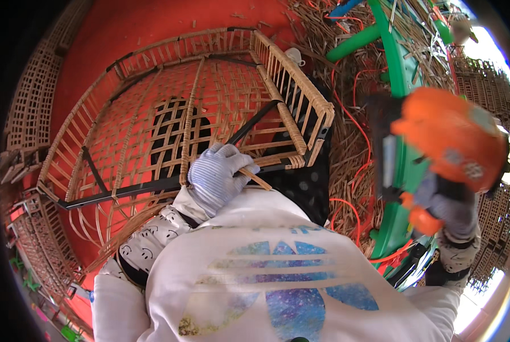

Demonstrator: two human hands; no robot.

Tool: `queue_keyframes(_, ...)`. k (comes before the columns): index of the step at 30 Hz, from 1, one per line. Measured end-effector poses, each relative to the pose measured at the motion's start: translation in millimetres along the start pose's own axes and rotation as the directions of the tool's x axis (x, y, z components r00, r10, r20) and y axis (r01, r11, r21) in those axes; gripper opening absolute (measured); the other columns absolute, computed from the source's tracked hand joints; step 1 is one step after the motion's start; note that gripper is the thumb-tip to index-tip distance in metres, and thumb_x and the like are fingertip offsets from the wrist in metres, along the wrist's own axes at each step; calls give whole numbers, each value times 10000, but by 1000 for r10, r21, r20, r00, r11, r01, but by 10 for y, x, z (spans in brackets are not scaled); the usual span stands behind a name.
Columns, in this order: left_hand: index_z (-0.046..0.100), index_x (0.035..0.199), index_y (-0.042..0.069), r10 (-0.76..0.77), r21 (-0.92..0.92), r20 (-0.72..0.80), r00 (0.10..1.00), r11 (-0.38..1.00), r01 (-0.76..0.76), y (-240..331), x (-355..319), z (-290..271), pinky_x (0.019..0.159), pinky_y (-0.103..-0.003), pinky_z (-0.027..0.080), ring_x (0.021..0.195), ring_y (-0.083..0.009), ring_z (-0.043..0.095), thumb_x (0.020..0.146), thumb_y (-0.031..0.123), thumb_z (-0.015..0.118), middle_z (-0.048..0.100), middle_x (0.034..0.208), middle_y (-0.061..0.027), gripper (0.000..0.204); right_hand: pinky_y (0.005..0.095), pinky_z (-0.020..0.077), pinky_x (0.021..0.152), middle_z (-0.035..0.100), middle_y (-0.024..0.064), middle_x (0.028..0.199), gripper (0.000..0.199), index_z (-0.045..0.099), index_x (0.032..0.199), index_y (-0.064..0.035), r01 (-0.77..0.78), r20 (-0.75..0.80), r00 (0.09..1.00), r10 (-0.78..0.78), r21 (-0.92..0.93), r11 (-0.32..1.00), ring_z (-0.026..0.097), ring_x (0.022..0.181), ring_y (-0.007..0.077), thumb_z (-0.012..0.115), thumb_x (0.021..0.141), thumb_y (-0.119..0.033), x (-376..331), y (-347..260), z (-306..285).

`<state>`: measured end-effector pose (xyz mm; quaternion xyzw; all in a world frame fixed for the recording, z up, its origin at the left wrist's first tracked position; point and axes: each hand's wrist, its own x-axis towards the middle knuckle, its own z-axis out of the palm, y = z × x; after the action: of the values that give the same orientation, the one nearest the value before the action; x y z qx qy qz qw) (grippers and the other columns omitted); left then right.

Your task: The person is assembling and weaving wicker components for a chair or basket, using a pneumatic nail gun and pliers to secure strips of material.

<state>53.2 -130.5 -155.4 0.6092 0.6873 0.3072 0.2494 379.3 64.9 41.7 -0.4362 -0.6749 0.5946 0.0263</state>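
Note:
A wide woven rattan basket [292, 71], with black metal bars in its frame, lies tilted in front of me. At its near edge my left hand [216, 178], in a blue-and-white striped glove, is closed around a tan rattan strip [259, 180]. The strip's end sticks out past the fingers toward my body. Off to the right my gloved right hand [451, 206] grips the handle of an orange nail gun [451, 137], raised over a green plastic bench. Motion blurs the tool, and its dark front end is apart from the basket.
The green bench [400, 74] stands at my right, with cut strips [343, 137] heaped on and beside it. An orange hose [370, 154] winds through them. Woven panels [33, 85] stand at the left edge. Black dotted cloth [312, 196] lies beneath the basket's near corner.

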Motion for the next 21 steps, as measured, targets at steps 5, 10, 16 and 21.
queue_keyframes(5, 656, 815, 66, 37, -62, 8, 999, 997, -37, -69, -20, 2, 649, -372, 474, 730, -285, 576, 683, 225, 697, 592, 741, -99, 211, 260, 428, 581, 551, 3, 714, 414, 516, 1005, -49, -249, 259, 940, 221, 77, 966, 532, 651, 97, 708, 644, 15, 556, -531, 981)
queue_keyframes(10, 654, 810, 89, 8, -105, 44, 999, 994, -4, -99, -39, -6, 642, -379, 475, 730, -289, 586, 696, 245, 684, 599, 763, -101, 196, 276, 451, 621, 542, -17, 755, 440, 498, 1050, -61, -213, 361, 907, 219, -56, 975, 517, 678, 86, 693, 657, -27, 764, -308, 1026)
queue_keyframes(16, 649, 788, 96, -2, -106, 46, 999, 994, 7, -111, -19, -27, 614, -384, 472, 702, -287, 585, 699, 253, 680, 592, 741, -95, 183, 256, 456, 580, 539, -25, 727, 424, 503, 1049, -65, -453, 352, 825, 443, -56, 890, 523, 642, 72, 671, 661, -40, 961, -394, 1123)
queue_keyframes(21, 649, 801, 96, -20, -113, 65, 998, 993, 27, -106, -9, -33, 613, -386, 470, 684, -288, 580, 701, 248, 680, 590, 731, -95, 185, 235, 444, 517, 536, -26, 675, 403, 504, 1044, -63, -472, 357, 802, 479, -115, 874, 526, 580, 68, 646, 668, -22, 1059, -449, 1134)
